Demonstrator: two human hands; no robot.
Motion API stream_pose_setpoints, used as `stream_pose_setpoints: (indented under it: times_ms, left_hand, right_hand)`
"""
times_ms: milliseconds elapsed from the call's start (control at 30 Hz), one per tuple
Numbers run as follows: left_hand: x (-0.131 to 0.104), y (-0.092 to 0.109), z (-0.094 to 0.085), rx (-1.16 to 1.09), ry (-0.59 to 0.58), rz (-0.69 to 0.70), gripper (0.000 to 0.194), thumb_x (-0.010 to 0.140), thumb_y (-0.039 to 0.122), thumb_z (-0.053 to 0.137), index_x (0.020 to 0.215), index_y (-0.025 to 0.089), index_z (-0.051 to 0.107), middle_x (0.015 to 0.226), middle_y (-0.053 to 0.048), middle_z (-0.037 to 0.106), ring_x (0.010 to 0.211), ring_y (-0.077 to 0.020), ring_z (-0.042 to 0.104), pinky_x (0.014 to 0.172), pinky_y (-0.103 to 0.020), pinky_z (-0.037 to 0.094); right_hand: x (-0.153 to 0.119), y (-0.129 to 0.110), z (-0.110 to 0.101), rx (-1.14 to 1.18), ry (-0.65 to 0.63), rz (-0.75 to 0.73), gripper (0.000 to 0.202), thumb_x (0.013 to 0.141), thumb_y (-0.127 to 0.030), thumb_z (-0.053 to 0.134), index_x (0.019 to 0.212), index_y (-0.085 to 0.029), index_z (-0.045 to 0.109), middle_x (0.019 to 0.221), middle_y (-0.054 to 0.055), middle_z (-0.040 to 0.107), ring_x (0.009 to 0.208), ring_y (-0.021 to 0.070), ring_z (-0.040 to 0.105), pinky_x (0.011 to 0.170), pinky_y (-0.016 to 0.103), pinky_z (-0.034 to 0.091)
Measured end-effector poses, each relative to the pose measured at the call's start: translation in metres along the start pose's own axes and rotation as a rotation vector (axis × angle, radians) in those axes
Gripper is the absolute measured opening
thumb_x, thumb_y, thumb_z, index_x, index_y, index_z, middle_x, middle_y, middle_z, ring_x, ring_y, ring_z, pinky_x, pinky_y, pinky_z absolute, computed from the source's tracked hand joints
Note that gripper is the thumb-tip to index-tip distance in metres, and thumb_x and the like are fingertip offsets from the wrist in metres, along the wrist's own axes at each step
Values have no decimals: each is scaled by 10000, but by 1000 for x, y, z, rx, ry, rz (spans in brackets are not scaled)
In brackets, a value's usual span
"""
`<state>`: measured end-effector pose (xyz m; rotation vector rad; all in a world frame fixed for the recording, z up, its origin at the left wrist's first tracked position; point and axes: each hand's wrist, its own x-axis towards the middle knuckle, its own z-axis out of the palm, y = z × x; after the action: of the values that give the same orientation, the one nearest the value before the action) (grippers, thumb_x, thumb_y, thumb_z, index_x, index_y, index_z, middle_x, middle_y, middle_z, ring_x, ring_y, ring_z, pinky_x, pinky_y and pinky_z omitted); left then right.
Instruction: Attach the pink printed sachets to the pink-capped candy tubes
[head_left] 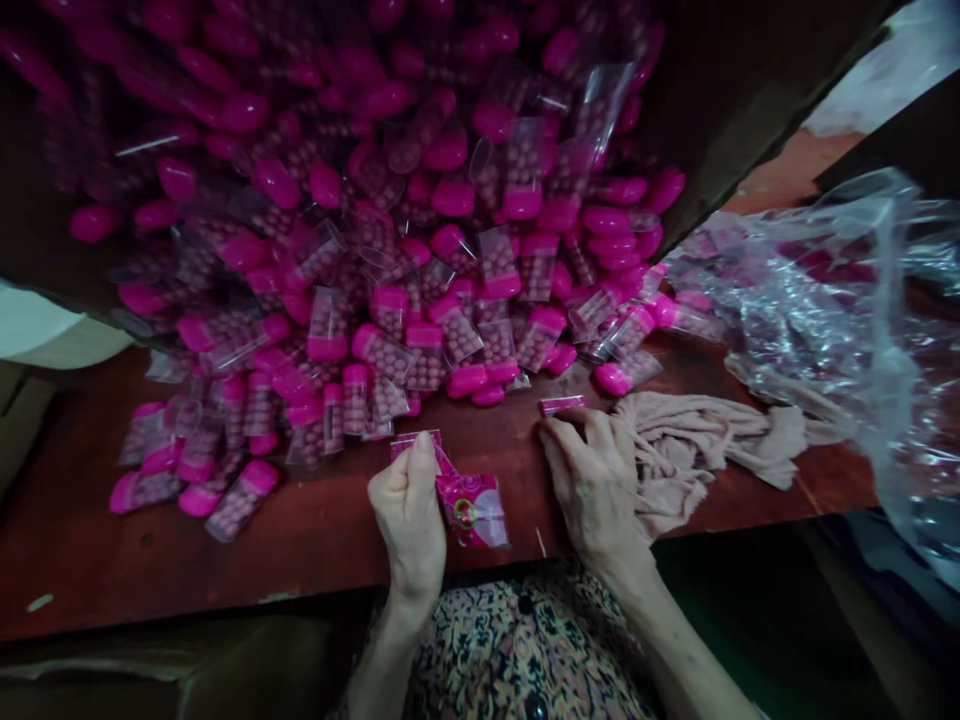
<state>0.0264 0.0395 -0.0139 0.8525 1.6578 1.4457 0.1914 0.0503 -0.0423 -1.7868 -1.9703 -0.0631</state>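
My left hand (411, 510) is closed with the thumb on top, gripping pink printed labels (420, 443) at the table's front. Just right of it, a pink and white printed piece (474, 510) lies on the wood; whether it joins the held labels, I cannot tell. My right hand (592, 475) rests on the table, fingers bent and together around a small pink label (562, 404) that shows past the fingertips. Beyond both hands lies a big heap of clear tubes with pink caps (424, 355), filled with small round balls. A crumpled beige cloth (675, 450) touches my right hand's outer side.
Crinkled clear plastic bags (810, 300) cover the table's right side. Several capped tubes (240, 500) lie loose at the left front. The heap spills from a dark-walled container (727, 110) onto the red-brown wooden table (315, 540).
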Motion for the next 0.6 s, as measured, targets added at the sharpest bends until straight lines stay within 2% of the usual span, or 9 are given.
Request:
stream_pose_setpoints:
  times_ms: [133,267,333,400,467,500,600]
  left_hand:
    - [0,-1,-1,213,-31,129,425,861,368,459,505,202,299,492,63,235,455,-77,225,431,-246,206]
    - [1,0,1,314,-55,238,417,868,292,440,500,204,265,493,65,206,450,-75,206,436,-250,199]
    - [0,-1,3,336,-59,272,414,868,271,438,502,203,258,495,67,202,453,-75,205,447,-252,203]
    - [-2,-2,6,343,-70,283,408,865,263,444,501,200,269,490,69,213,453,-75,213,457,-254,208]
    - [-7,-2,11,317,-107,249,401,860,268,453,499,197,294,483,68,236,452,-76,229,460,-254,213]
    - [-11,-2,13,278,-151,192,399,858,283,454,497,197,307,480,66,251,450,-77,237,456,-252,217]
    - [-22,0,21,45,-239,-99,410,841,377,473,503,204,319,479,60,285,447,-81,254,427,-241,229]
  right_hand:
    - [5,5,-3,3,83,55,262,909,-251,415,898,-169,664,931,113,593,881,254,473,778,410,433]
    - [-2,-6,-16,253,207,111,318,930,-336,369,966,-169,637,966,104,613,962,249,505,850,421,415]
    - [-9,-20,-24,489,168,173,432,944,-436,264,1035,-173,595,969,96,609,927,225,550,806,384,447]
    - [-16,-37,-28,742,25,241,498,935,-510,194,1025,-173,550,826,59,609,714,171,584,619,294,478]
    - [-22,-54,-30,780,-42,243,335,939,-436,318,846,-185,521,599,-23,522,481,109,489,458,220,395]
    - [-24,-62,-30,727,-7,186,267,935,-360,383,757,-191,490,530,-48,466,428,94,435,428,212,350]
    - [-22,-74,-29,527,132,-144,304,905,-178,437,603,-202,412,471,-50,411,415,90,385,443,232,301]
